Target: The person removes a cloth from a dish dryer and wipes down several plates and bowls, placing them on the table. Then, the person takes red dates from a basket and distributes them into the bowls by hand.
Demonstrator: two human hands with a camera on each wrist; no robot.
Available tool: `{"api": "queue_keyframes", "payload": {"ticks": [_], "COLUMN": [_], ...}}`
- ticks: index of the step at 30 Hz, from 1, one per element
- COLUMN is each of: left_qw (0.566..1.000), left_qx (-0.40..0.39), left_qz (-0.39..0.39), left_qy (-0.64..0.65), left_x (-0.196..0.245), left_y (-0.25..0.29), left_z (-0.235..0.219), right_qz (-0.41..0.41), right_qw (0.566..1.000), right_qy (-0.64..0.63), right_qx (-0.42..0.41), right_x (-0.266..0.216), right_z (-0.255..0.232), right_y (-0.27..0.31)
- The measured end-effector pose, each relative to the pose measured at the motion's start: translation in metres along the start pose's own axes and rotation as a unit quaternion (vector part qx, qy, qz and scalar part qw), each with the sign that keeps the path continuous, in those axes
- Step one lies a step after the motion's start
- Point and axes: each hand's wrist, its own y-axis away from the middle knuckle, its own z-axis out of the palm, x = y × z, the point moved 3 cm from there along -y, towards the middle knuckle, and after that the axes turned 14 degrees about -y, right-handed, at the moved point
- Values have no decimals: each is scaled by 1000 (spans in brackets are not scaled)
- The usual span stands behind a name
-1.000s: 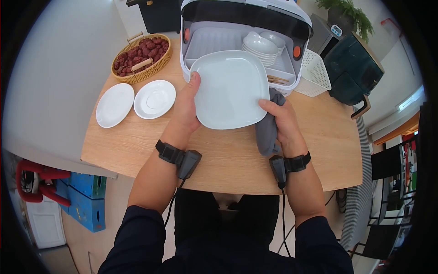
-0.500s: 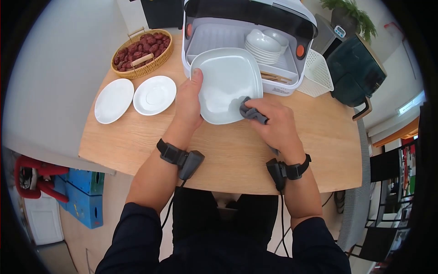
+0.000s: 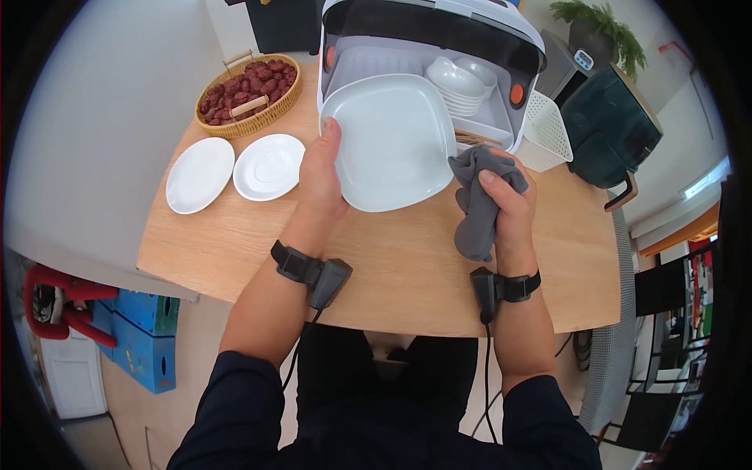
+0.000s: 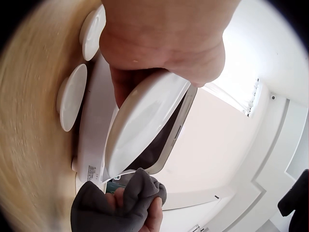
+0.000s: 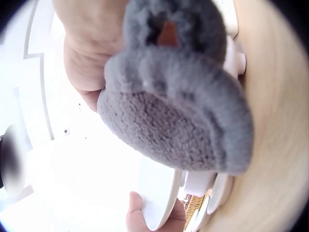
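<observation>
A white rounded-square plate (image 3: 392, 145) is held up over the table, its face toward the head camera. My left hand (image 3: 320, 172) grips it by the left edge, thumb on the face and fingers behind, as the left wrist view also shows. To the right of the plate, my right hand (image 3: 513, 205) holds a bunched grey cloth (image 3: 476, 205), thumb pressed on top. In the right wrist view the cloth (image 5: 174, 106) hides most of that hand. Cloth and plate edge are close together in the head view.
Two white saucers (image 3: 200, 175) lie at the left, below a wicker basket (image 3: 249, 125) of red dates. Behind the plate stands an open dish box (image 3: 345, 78) with stacked bowls (image 3: 462, 86) and chopsticks. A white perforated basket (image 3: 546, 133) and dark green air fryer (image 3: 615, 125) are at right.
The right hand first brought the cloth onto the plate's lower right corner, then drew it back to the right, the cloth now bunched up in view. The left hand keeps its hold, tilting the plate slightly.
</observation>
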Motion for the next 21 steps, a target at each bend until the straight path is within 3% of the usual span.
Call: {"api": "queue_keyframes", "payload": {"ticks": [7, 9, 11, 13, 21], "left_qw": [1000, 1000, 999, 998, 997], "left_qx": [6, -1, -33, -41, -62], "left_qz": [7, 6, -13, -13, -23], "left_qy": [14, 15, 33, 42, 34], "left_x": [1, 0, 1, -2, -10], "left_y": [1, 1, 3, 1, -4], "left_z": [1, 4, 9, 6, 0], "right_qz": [-47, 79, 79, 122, 175], "right_qw": [993, 993, 993, 992, 984], "right_qy": [-3, -43, -41, -33, -5], "right_qx": [111, 82, 75, 6, -28], "right_x": [7, 19, 24, 22, 21], "right_z": [-6, -2, 1, 7, 3], "right_y": [-9, -8, -7, -3, -2]}}
